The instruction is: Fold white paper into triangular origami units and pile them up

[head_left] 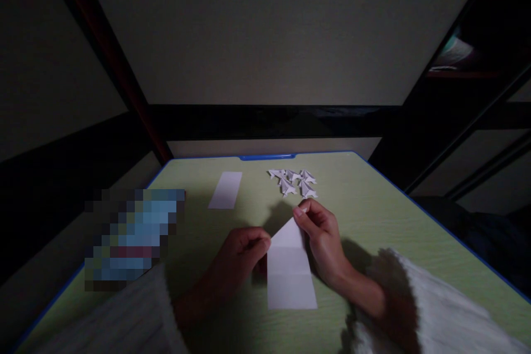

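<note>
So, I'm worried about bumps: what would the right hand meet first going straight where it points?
Beyond its sheet, the right hand probably meets the folded paper figures, though depth is unclear.

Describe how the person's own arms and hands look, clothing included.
Both the left hand and the right hand are bare, with no gloves or watch showing. The left sleeve and right sleeve are pale, whitish and fluffy, with soft ridges and fuzzy cuffs. Dim light hides finer detail.

Left fingers [261, 265] partly behind paper [289, 287]; object [145, 232] pixelated.
</note>
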